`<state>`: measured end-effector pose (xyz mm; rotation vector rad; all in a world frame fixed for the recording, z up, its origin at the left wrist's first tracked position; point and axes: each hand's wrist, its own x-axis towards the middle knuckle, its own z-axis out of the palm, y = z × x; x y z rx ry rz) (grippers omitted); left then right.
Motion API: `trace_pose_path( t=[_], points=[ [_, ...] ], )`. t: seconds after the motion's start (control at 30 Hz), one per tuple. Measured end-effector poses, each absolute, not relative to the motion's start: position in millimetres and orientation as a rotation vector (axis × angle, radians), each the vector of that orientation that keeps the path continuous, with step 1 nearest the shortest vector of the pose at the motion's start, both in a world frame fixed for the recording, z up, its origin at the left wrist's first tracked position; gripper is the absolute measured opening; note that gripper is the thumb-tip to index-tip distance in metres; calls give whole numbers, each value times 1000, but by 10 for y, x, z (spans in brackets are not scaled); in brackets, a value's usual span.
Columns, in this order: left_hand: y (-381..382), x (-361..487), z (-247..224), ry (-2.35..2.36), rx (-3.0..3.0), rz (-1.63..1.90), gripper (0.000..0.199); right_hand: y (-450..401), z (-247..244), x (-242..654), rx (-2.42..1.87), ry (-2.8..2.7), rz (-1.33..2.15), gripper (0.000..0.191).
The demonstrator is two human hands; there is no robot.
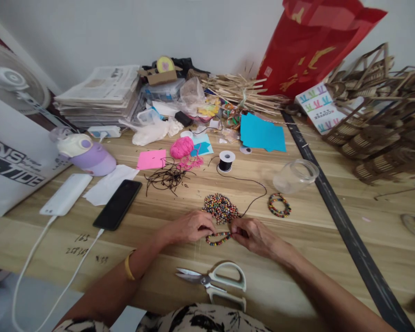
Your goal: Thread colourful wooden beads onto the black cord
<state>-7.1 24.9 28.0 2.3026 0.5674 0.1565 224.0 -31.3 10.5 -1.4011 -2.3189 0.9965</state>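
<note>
A looped string of multicoloured beads (217,241) lies between my hands on the wooden table. My left hand (192,226) is closed at its left side, thumb and fingers pinched together near the beads. At the right end, my right hand (249,234) pinches the bead string. Just beyond them is a pile of loose beads (220,207). Black cord (259,199) runs from a white spool (227,161) down toward my right hand. To the right lies a finished-looking bead bracelet (279,205). White-handled scissors (214,282) rest open close to my body.
A clear jar (293,176) lies on its side at right. Black cord scraps (168,177), pink yarn (182,147) and blue paper (263,133) are farther back. A phone (117,204) and power bank (66,194) with cables sit left. Woven baskets (376,133) crowd the right.
</note>
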Motion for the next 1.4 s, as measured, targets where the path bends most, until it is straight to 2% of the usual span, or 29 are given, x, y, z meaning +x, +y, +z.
trace_pose_path(
  t=[1.4],
  points=[
    [330, -218, 337, 463, 2292, 102, 20, -319, 69, 2245, -1414, -2316, 996, 9]
  ],
)
